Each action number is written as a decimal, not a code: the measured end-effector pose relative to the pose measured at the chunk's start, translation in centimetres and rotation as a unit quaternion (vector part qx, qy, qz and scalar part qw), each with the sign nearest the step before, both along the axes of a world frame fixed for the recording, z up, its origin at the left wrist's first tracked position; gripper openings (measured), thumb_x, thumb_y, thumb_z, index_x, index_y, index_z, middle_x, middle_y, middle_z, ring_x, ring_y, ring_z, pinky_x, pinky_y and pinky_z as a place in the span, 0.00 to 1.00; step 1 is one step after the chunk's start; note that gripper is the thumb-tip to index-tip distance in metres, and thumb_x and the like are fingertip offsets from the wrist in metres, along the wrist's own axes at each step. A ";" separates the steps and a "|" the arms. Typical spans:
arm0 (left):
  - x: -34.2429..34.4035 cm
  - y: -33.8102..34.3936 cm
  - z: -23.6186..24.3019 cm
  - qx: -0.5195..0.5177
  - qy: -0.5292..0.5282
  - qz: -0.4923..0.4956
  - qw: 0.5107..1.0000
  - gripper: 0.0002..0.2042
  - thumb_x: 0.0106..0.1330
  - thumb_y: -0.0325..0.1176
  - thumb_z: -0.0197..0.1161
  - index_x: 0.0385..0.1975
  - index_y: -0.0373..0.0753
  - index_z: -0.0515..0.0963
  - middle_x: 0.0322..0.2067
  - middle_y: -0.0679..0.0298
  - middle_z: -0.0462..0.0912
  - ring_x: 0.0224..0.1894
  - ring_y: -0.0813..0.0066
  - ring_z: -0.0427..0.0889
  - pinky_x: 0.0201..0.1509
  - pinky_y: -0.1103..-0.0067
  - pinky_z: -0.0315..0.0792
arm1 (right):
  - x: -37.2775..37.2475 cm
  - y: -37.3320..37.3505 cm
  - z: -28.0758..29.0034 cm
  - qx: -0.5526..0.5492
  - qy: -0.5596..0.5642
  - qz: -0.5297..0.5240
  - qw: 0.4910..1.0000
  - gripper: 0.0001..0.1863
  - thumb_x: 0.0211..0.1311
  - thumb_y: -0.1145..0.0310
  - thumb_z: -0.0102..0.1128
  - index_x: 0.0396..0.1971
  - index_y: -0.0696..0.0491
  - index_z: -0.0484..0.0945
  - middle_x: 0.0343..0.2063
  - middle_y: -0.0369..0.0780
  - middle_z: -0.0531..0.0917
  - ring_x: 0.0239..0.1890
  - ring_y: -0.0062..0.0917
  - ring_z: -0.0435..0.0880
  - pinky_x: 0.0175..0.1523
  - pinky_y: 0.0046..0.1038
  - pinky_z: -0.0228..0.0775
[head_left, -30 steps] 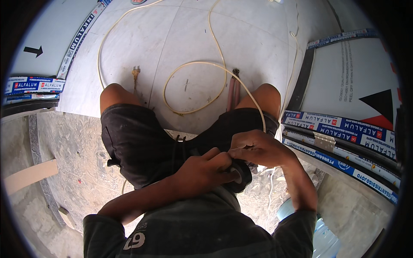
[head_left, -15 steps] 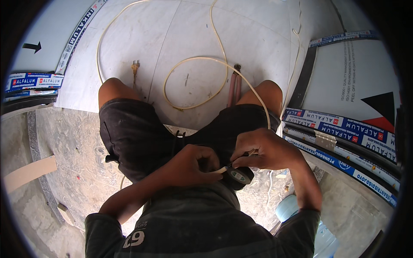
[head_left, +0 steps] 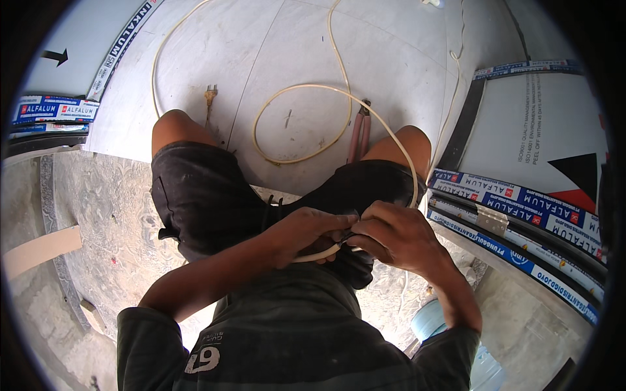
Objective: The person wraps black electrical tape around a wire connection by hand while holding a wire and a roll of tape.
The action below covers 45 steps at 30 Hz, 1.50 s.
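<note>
My left hand (head_left: 312,233) is closed around a cream cable (head_left: 317,255), whose end points toward my right hand (head_left: 399,236). The right fingers pinch at that end, where a short dark piece shows between the fingertips. Both hands almost touch above my lap. A longer cream cable (head_left: 393,135) loops over the floor, passes my right knee and runs down to my right hand, which hides where it goes from there. Whatever else lies within the right fingers is hidden.
A two-pin plug (head_left: 210,96) lies by my left knee. Pliers with reddish handles (head_left: 358,135) rest inside my right knee. Film-wrapped panels (head_left: 521,195) with blue-and-white edging stand at right, others (head_left: 55,109) at left. A clear plastic bottle (head_left: 486,371) is at lower right.
My hands have drawn together, the left moving right and turning over the cable. The black round thing with a label, seen below the right fingers before, no longer shows its label.
</note>
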<state>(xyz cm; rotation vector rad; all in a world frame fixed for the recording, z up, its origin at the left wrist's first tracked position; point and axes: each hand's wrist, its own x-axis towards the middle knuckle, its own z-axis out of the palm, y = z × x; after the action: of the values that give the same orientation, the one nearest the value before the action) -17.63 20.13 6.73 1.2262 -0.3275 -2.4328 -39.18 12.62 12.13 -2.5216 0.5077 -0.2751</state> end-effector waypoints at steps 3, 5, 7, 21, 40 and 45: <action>0.1 0.1 0.5 0.009 -0.018 0.073 0.997 0.15 0.76 0.45 0.66 0.35 0.38 0.81 0.31 0.66 0.84 0.29 0.80 0.82 0.35 0.80 0.75 | -0.6 0.3 -0.1 0.049 -0.003 -0.029 0.998 0.12 0.59 0.67 0.78 0.37 0.53 0.81 0.33 0.37 0.79 0.30 0.33 0.85 0.32 0.35 0.80; 0.2 0.2 1.2 0.004 -0.042 0.095 0.995 0.12 0.75 0.41 0.68 0.35 0.38 0.81 0.33 0.67 0.84 0.32 0.81 0.83 0.39 0.80 0.76 | -1.1 0.5 -0.4 0.081 -0.001 -0.070 0.994 0.12 0.59 0.71 0.77 0.39 0.53 0.83 0.32 0.39 0.81 0.29 0.35 0.86 0.33 0.36 0.79; -0.1 1.2 2.0 -0.049 -0.013 0.214 0.976 0.10 0.74 0.38 0.71 0.36 0.40 0.81 0.37 0.68 0.83 0.38 0.82 0.82 0.43 0.81 0.76 | -1.1 0.2 -0.2 0.095 0.019 -0.084 0.992 0.12 0.59 0.73 0.76 0.40 0.52 0.83 0.31 0.39 0.81 0.30 0.37 0.86 0.34 0.36 0.79; 0.0 4.3 0.0 -0.658 -0.342 -0.058 0.668 0.11 0.56 0.35 0.81 0.38 0.51 0.88 0.35 0.69 0.73 0.39 0.75 0.81 0.35 0.76 0.79 | 1.2 -2.6 1.7 0.371 0.131 -0.076 0.916 0.08 0.65 0.68 0.72 0.39 0.56 0.89 0.32 0.44 0.90 0.33 0.34 0.91 0.39 0.32 0.79; 1.7 0.4 1.1 -0.132 -0.084 -0.086 0.984 0.29 0.83 0.56 0.51 0.34 0.35 0.87 0.25 0.65 0.85 0.22 0.81 0.82 0.25 0.81 0.75 | 0.4 -0.7 1.3 0.129 0.061 -0.079 0.987 0.11 0.64 0.61 0.76 0.36 0.52 0.85 0.26 0.41 0.86 0.25 0.37 0.87 0.29 0.38 0.76; 1.5 -0.2 1.1 -0.060 -0.079 -0.048 0.994 0.23 0.79 0.52 0.60 0.36 0.36 0.87 0.25 0.68 0.83 0.22 0.83 0.77 0.26 0.82 0.70 | 0.7 -0.6 1.1 0.139 0.080 -0.087 0.983 0.12 0.64 0.61 0.76 0.37 0.53 0.85 0.27 0.41 0.86 0.27 0.38 0.88 0.30 0.38 0.77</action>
<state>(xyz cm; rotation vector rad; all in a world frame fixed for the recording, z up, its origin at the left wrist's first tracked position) -16.17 19.94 7.82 1.3814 -0.5838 -2.3609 -38.50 11.99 13.21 -2.2406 0.7763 -0.0598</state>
